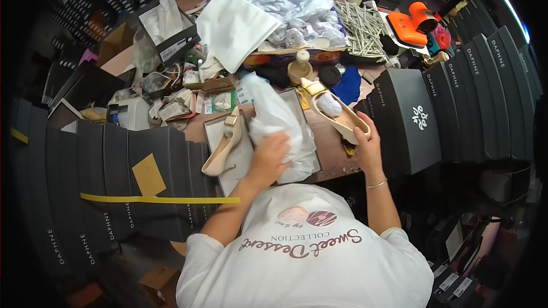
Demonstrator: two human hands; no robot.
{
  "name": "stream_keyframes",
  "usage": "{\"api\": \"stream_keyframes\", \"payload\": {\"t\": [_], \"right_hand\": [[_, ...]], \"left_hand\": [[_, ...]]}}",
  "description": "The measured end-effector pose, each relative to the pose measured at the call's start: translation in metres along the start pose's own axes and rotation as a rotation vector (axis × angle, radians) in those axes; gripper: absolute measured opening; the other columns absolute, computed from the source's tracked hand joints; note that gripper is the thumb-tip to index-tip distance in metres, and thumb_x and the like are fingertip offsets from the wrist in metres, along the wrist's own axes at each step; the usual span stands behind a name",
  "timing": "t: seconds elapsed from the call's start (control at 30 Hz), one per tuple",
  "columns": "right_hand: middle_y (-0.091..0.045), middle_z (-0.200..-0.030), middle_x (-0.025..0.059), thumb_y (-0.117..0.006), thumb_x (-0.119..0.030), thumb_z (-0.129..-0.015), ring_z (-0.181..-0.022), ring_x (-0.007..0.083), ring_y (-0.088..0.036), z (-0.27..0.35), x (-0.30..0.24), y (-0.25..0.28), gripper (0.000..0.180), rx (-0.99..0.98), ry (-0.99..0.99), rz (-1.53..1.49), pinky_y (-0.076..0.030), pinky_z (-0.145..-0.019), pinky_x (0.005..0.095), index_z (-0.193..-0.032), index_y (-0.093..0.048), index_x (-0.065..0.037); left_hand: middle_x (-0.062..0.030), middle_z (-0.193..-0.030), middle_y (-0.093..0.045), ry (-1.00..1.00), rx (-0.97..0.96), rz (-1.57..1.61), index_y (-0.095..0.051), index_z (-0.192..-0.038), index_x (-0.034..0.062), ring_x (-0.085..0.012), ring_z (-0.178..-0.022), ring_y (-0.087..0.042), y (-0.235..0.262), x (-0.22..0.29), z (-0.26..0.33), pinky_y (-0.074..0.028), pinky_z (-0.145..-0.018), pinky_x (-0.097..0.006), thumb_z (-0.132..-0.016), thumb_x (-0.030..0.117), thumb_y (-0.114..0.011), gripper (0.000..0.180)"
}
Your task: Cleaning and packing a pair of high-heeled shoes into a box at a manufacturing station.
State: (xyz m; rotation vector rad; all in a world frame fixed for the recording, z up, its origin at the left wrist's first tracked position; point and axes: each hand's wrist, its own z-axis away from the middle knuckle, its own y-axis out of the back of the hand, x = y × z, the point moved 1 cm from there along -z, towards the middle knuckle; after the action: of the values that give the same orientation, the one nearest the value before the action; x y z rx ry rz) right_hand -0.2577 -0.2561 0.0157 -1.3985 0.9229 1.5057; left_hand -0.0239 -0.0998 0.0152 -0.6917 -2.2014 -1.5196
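Observation:
My right hand grips a cream pump by its heel end. The shoe is tilted, with a square ornament on its toe and white stuffing inside. My left hand, slightly blurred, is closed on crumpled white wrapping paper spread over an open shoebox. The matching pump lies left of that hand, on the pale box part, its thin heel pointing toward me. The paper hides most of the box's inside.
Dark shoeboxes stand in rows at left and right. Beyond the paper are a jar, a blue cloth, a plastic-bag heap, a pile of thin white sticks and an orange tool. Yellow tape crosses the left boxes.

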Motion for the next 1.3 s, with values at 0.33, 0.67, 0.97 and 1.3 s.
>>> {"api": "stream_keyframes", "payload": {"t": [0.33, 0.67, 0.97, 1.3], "right_hand": [[-0.049, -0.126, 0.0187, -0.063, -0.026, -0.084, -0.116, 0.0303, -0.048, 0.060, -0.005, -0.065, 0.047, -0.495, 0.207, 0.403, -0.035, -0.100, 0.0399, -0.125, -0.054, -0.006], [-0.064, -0.089, 0.0154, -0.068, -0.014, -0.074, -0.079, 0.0313, -0.062, 0.002, -0.018, -0.083, 0.052, -0.245, 0.089, 0.355, -0.050, -0.074, 0.0395, -0.122, -0.054, -0.002], [-0.061, -0.084, 0.0136, -0.074, -0.027, -0.072, -0.078, 0.0326, -0.060, 0.003, 0.027, -0.157, 0.034, -0.597, 0.589, 0.884, -0.047, -0.067, 0.0408, -0.096, -0.060, -0.006], [-0.057, -0.088, 0.0014, -0.054, -0.002, -0.087, -0.073, 0.0058, -0.051, 0.001, 0.004, -0.119, 0.036, -0.712, -0.340, -0.100, -0.043, -0.062, 0.0197, -0.122, -0.048, -0.001]], "left_hand": [[-0.0123, -0.121, -0.054, 0.947, 0.225, 1.966, -0.042, -0.131, 0.0084, -0.0278, -0.109, -0.055, -0.070, -0.010, -0.004, -0.045, -0.095, -0.043, -0.089, 0.063, -0.042, 0.068], [-0.0158, -0.123, -0.054, 0.931, 0.221, 2.145, -0.042, -0.134, 0.0079, -0.0336, -0.111, -0.055, -0.049, -0.011, 0.027, -0.045, -0.094, -0.051, -0.090, 0.068, -0.027, 0.076], [-0.0102, -0.131, -0.049, 1.113, 0.419, 1.914, -0.038, -0.137, 0.0124, -0.0264, -0.120, -0.049, -0.039, 0.003, 0.035, -0.040, -0.102, -0.044, -0.095, 0.060, -0.030, 0.064], [-0.0100, -0.132, -0.050, 1.028, 0.532, 1.916, -0.040, -0.135, 0.0099, -0.0249, -0.120, -0.049, -0.027, -0.005, 0.037, -0.040, -0.102, -0.042, -0.098, 0.051, -0.031, 0.056]]}}
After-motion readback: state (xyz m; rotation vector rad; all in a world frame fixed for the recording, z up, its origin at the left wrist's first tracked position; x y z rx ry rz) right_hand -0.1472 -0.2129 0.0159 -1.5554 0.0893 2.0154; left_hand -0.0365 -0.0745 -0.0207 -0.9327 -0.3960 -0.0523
